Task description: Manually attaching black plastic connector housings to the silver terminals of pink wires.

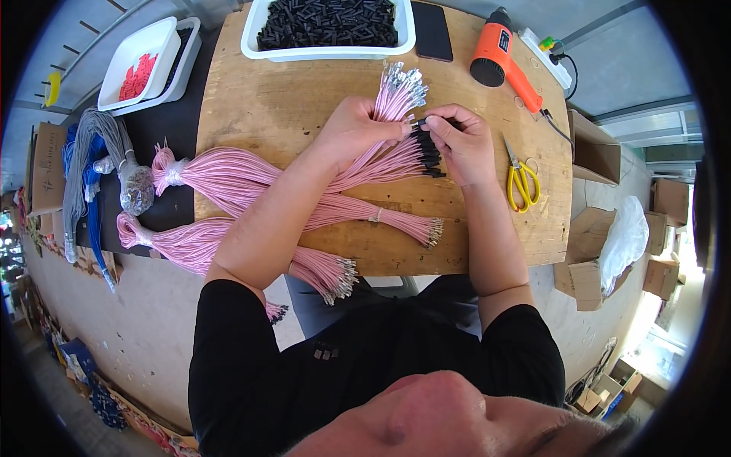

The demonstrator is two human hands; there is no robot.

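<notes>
Done part: some ends of held pink wire bundle (373, 164) carry blk sleeves (431, 156), fanned to R side.
Left part: many ends w/ bare metal terminals (403, 82) stand above L hand (356, 135); I judge work is partway. Mid. bundle (396, 219) and front bundle (314, 265) show bare ends too.
Bundle pos.: centre of wooden table (259, 99), just nearer than white tub (329, 53).
L hand: closed around bundle, thumb on top.
R hand (461, 145): fingertips pinch one blk sleeve at wire tip; fully seated or not, cannot tell.
</notes>
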